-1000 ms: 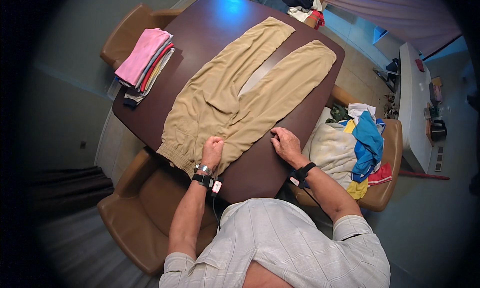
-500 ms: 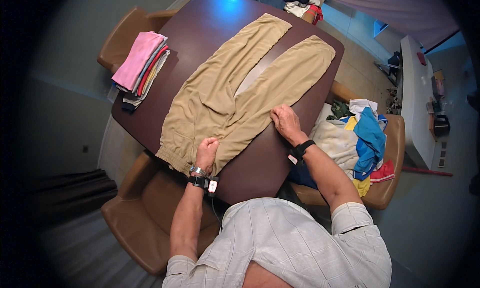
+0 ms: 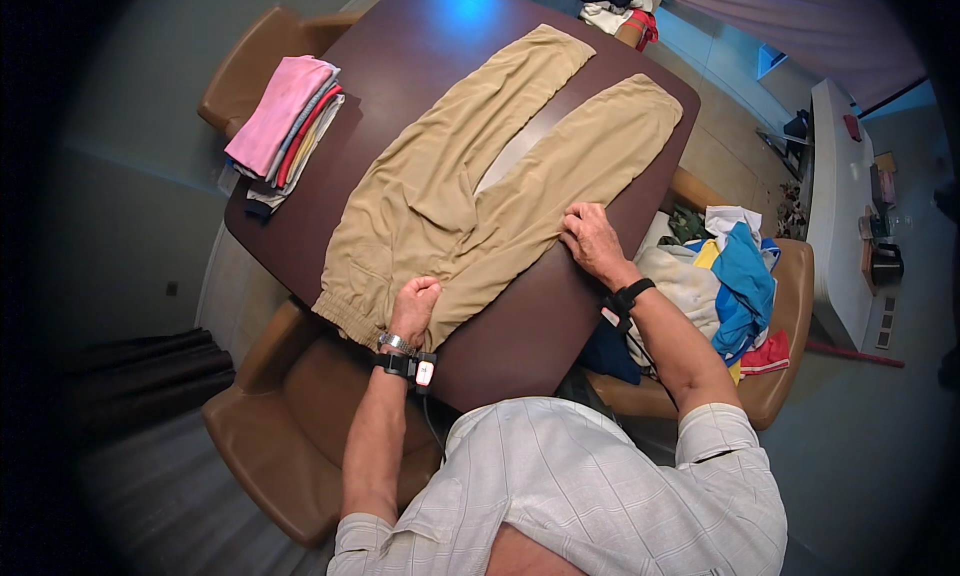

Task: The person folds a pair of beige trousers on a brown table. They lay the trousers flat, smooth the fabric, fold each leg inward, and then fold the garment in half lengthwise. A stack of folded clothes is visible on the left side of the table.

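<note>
A pair of khaki trousers [image 3: 415,196] lies spread over the dark table [image 3: 520,351]. Its elastic waistband [image 3: 345,321] is toward the near left, and both legs point to the far right. My left hand [image 3: 414,308] is closed on the cloth at the near side, just right of the waistband. Farther along the same edge, my right hand [image 3: 592,240] pinches the border of the nearer trouser leg [image 3: 600,151] with bent fingers. The cloth between its fingertips is mostly hidden.
A folded stack of clothes [image 3: 285,116], pink on top, sits at the table's left edge. Loose clothes heap [image 3: 700,286] on a brown chair [image 3: 785,376] at my right. Another brown chair [image 3: 300,426] stands at the near left, and more clothes [image 3: 600,1] lie beyond the far edge.
My right hand has slid a little to the right and away from me along the trouser leg's edge. The left hand keeps its place on the cloth.
</note>
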Motion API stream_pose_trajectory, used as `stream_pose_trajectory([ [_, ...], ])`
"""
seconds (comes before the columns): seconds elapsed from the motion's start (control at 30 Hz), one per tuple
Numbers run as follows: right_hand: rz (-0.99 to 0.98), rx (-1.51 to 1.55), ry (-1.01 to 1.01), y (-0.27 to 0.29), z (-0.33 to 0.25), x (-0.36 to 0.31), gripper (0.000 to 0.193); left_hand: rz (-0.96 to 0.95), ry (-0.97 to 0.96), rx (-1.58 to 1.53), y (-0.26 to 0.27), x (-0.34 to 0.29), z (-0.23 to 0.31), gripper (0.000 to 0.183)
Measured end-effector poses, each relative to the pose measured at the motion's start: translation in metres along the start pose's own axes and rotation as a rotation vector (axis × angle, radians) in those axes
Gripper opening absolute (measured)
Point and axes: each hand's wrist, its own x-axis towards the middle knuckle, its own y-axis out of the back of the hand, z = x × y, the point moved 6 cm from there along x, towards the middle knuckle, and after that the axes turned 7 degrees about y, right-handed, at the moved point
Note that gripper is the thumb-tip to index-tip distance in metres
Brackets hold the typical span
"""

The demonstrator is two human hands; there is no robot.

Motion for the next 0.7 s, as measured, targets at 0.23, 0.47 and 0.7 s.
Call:
stream_pose_trajectory([
  [0.23, -0.045, 0.121, -0.024, 0.002, 0.008, 0.034, 0.012, 0.007, 0.010, 0.061, 0.004, 0.000, 0.003, 0.028],
  [0.47, -0.213, 0.207, -0.131, -0.008, 0.023, 0.072, 0.023, -0.005, 0.023, 0.059, 0.005, 0.000, 0.004, 0.026],
  [0.7, -0.293, 0.154, -0.196, -0.015, 0.029, 0.100, 0.022, -0.007, 0.050, 0.115, 0.008, 0.002, 0.004, 0.024],
])
